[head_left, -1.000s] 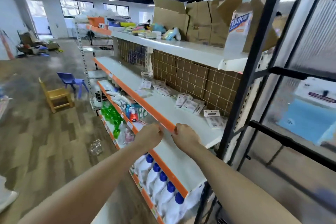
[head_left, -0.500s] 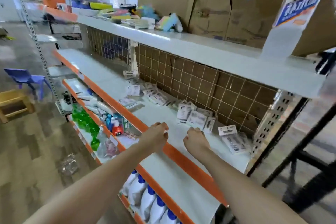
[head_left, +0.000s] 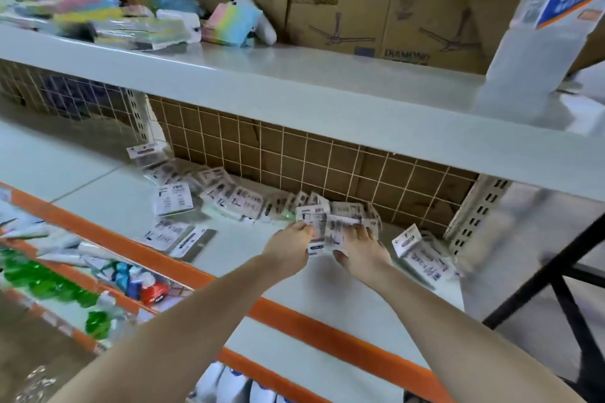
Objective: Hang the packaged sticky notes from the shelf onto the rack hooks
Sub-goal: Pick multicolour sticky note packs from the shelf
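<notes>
Both our hands are in among the packs (head_left: 327, 222) lying along the back of the shelf (head_left: 108, 206), up against the wire grid (head_left: 327, 154). Our left hand (head_left: 289, 247) pinches the near edge of a small bundle of packs, thumb and fingers closed on it. Our right hand (head_left: 361, 250) lies over the same bundle with fingers spread and bent onto it; we judge this grip to be pressing and gathering, though blur hides the fingertips.

More packs lie loose to the left (head_left: 173, 198) and near the shelf's orange lip (head_left: 183, 239), and another leans at the right (head_left: 415, 249).

We expect these packs to be light and flat: a thin card header over a slick plastic sleeve, with a small soft block of paper inside. Stacked, they will probably slide over each other and fan out, so a bundle wants squeezing across its faces, not lifting from beneath. The card should be stiff enough to hold but would crease if bent. For hanging, we would take one pack at a time by the sides, just below the header, keeping its hang-hole clear for the hook. No hooks are visible from here.
</notes>
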Action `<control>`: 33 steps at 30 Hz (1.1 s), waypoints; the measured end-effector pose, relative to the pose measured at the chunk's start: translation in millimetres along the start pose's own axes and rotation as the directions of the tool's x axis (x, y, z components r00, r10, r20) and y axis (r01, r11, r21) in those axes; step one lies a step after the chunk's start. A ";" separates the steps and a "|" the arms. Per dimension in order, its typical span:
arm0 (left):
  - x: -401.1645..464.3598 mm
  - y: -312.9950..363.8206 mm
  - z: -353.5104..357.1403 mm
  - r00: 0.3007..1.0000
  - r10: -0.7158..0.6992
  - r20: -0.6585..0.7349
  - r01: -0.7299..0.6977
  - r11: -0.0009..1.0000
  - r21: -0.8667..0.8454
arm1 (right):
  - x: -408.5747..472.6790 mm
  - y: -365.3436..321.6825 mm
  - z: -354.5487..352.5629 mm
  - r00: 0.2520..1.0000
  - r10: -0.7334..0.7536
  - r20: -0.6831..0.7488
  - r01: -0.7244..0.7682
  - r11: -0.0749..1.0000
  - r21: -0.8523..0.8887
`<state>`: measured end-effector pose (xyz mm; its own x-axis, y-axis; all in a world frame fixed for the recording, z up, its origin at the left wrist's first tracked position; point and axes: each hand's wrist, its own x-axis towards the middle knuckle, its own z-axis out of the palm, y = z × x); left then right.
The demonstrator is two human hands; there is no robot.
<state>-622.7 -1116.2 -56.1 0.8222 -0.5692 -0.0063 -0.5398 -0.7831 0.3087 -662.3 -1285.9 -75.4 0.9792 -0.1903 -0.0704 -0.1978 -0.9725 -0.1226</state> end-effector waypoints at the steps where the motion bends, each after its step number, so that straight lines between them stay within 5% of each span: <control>1: 9.7 -0.9 5.0 1.000 0.016 0.009 -0.016 1.000 0.006 | 3.3 0.5 3.6 1.000 0.010 0.019 -0.010 1.000 0.011; 6: 31.9 -9.5 30.7 0.999 0.022 0.036 -0.027 0.989 0.144 | 11.1 -7.1 29.6 0.987 0.119 0.110 -0.121 0.993 0.008; 18: 13.3 -24.2 60.5 0.993 0.097 -0.065 -0.072 0.947 0.312 | -9.4 -21.5 39.7 0.982 0.147 -0.117 -0.160 0.981 -0.111; 26: -3.7 -5.2 39.4 0.996 0.069 0.056 -0.087 0.878 0.471 | -31.6 -27.6 20.1 0.995 0.099 -0.004 -0.099 0.985 -0.138; 31: -21.7 15.8 32.0 0.988 0.126 -0.085 -0.061 0.843 0.535 | -46.4 -30.3 12.3 1.000 -0.023 -0.013 0.020 0.980 -0.196; 33: -22.7 15.1 37.2 0.997 0.062 -0.038 -0.033 0.854 0.520 | -46.9 -27.3 1.2 0.999 -0.023 -0.045 0.018 0.994 -0.112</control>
<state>-656.2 -1124.4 -86.7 0.7936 -0.6065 0.0485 -0.5819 -0.7799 -0.2306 -702.9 -1250.2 -70.0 0.9845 -0.1738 -0.0230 -0.1741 -0.9847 -0.0120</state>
